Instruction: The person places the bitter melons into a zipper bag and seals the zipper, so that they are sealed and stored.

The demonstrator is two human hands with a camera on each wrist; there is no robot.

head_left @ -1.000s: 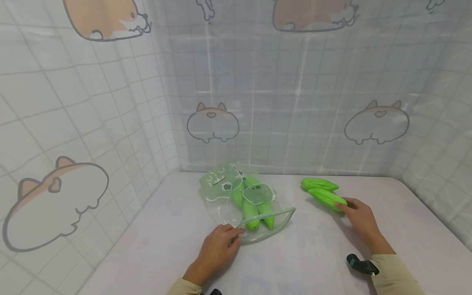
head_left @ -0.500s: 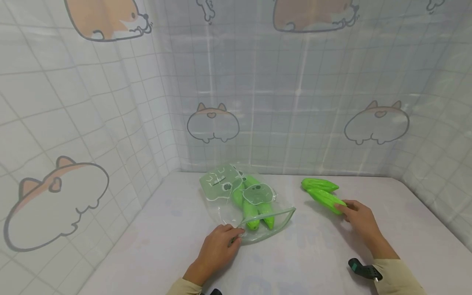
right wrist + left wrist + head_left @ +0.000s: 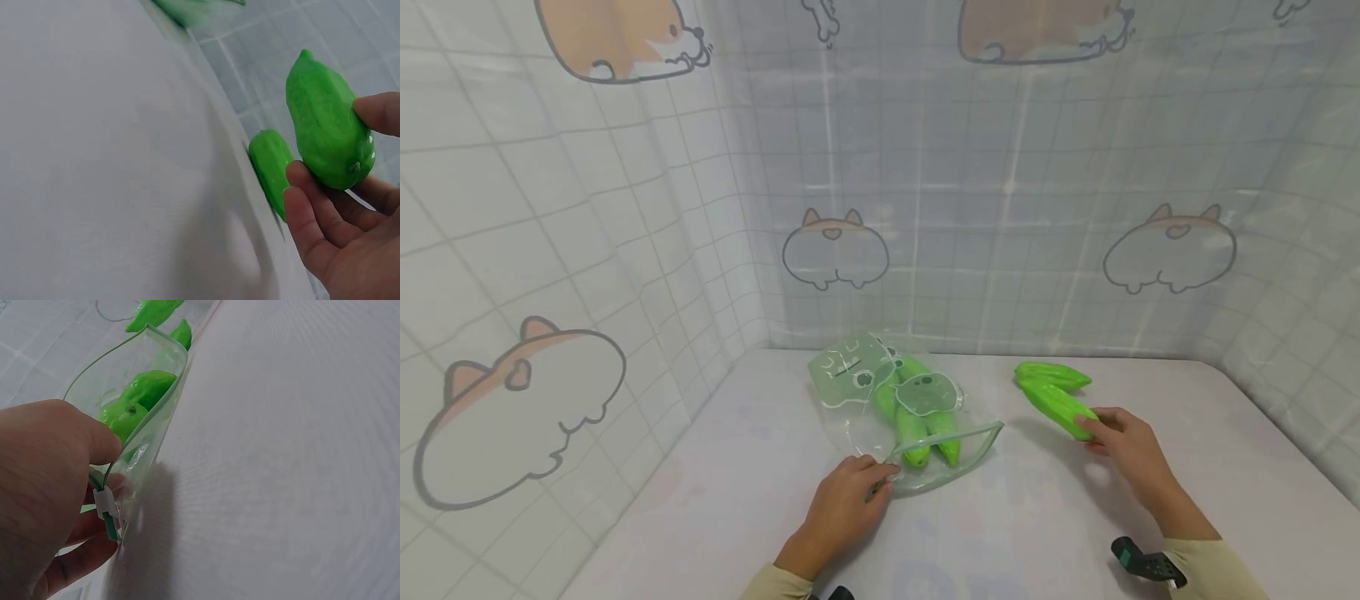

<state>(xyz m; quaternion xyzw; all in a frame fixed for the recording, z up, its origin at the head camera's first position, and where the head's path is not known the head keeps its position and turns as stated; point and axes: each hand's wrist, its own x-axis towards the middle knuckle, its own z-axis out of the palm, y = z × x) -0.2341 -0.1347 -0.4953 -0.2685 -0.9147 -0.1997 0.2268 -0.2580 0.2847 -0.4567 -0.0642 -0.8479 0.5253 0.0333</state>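
A clear green-tinted zip bag [image 3: 850, 429] lies on the table with several bright green vegetable-shaped pieces [image 3: 912, 433] inside. My left hand [image 3: 842, 508] pinches the near left corner of its mouth, beside a white slider [image 3: 105, 503]; the mouth gapes in the left wrist view. My right hand [image 3: 1135, 458] holds the near end of a green piece [image 3: 1056, 404] between thumb and fingers, as the right wrist view also shows with the piece [image 3: 325, 119] in the fingertips. Another green piece [image 3: 1063, 376] rests on the table just behind it.
The white table [image 3: 985, 533] reaches back to a curtain [image 3: 985, 275] with grid lines and cartoon dogs, which also hangs at the left and right sides. A dark strap-like device [image 3: 1147, 564] sits at my right wrist.
My right hand has drawn slightly toward the near side, and the near end of its green piece has moved with it, tilting more. My left hand and the bag have stayed in place.
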